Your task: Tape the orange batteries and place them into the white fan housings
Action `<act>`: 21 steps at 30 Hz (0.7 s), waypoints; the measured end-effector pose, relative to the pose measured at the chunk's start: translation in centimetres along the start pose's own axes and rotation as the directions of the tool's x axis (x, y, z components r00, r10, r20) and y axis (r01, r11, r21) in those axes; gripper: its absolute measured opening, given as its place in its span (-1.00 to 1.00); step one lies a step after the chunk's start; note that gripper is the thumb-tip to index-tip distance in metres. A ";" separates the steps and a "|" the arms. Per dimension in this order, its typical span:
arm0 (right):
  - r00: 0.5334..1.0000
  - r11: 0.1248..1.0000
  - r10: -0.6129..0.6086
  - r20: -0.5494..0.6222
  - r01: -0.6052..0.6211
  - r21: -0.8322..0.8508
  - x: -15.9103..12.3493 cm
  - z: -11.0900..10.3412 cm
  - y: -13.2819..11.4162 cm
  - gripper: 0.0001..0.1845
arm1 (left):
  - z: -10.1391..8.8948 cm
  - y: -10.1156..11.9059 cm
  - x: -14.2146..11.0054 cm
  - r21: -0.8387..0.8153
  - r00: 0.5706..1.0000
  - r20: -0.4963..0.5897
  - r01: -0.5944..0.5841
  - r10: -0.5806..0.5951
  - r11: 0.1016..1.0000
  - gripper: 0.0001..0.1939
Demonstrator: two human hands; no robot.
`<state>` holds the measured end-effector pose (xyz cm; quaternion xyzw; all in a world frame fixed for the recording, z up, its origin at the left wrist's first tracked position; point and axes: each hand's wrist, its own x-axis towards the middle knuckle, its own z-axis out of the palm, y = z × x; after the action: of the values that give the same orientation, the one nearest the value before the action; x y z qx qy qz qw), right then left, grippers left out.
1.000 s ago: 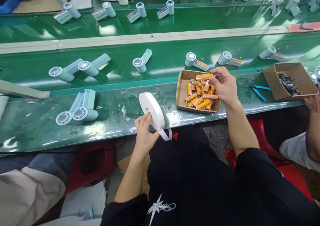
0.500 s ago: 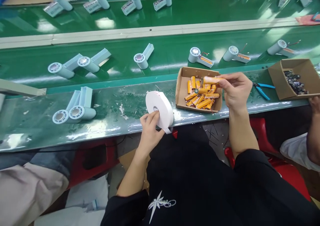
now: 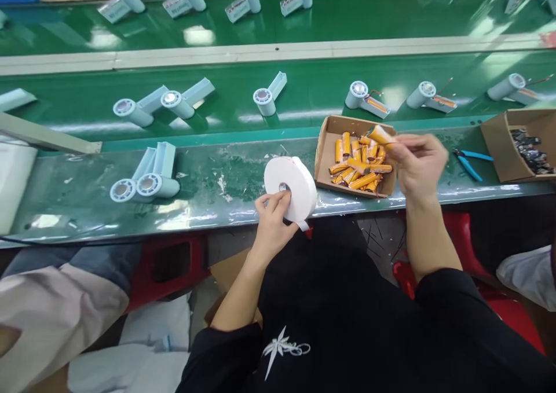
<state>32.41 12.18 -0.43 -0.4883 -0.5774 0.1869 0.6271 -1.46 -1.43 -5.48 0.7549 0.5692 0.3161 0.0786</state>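
Since a second ago the white tape roll (image 3: 300, 189) has turned its flat face more toward the camera and come nearer the carton, while the orange cell (image 3: 379, 133) has tilted over that carton's far right side. The left hand (image 3: 273, 222) has its fingers curled at the roll's hub, thumb below near the loose tape end; the tips inside the hub are hidden. The right hand (image 3: 419, 161) pinches the cell with fingers closed around its near end, covering that end; the far end points up-left.

Below it, the carton (image 3: 321, 155) holds a heap of similar cells (image 3: 364, 180), overlapping too much to count. Right of it on the table (image 3: 202, 179) lie blue-handled pliers (image 3: 471, 169), then another box (image 3: 495, 150), cut off by the frame, its dark contents (image 3: 532, 153) hard to make out. Two pale-blue housings (image 3: 158, 186) rest well left. Farther back, others are cropped at the edges.
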 end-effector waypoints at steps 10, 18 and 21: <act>0.998 0.991 0.060 -0.008 -0.058 0.117 0.0 0.4 -2.0 -0.39 | 0.3 0.2 0.2 0.065 0.998 -0.015 -0.053 0.055 0.996 -0.35; 0.999 0.994 -0.029 -0.018 0.031 0.103 -5.1 2.6 -5.1 -0.47 | -0.3 2.8 1.0 0.108 0.982 -0.045 -0.179 0.185 0.978 -0.34; 0.999 0.998 -0.050 -0.019 0.051 0.028 -5.8 3.0 -5.6 -0.45 | -0.6 3.2 1.2 0.131 0.979 -0.027 -0.195 0.200 0.972 -0.33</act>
<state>26.29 6.21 0.61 -0.4664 -0.5812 0.1748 0.6435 0.97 -1.52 -3.04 0.8048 0.5118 0.3003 -0.0130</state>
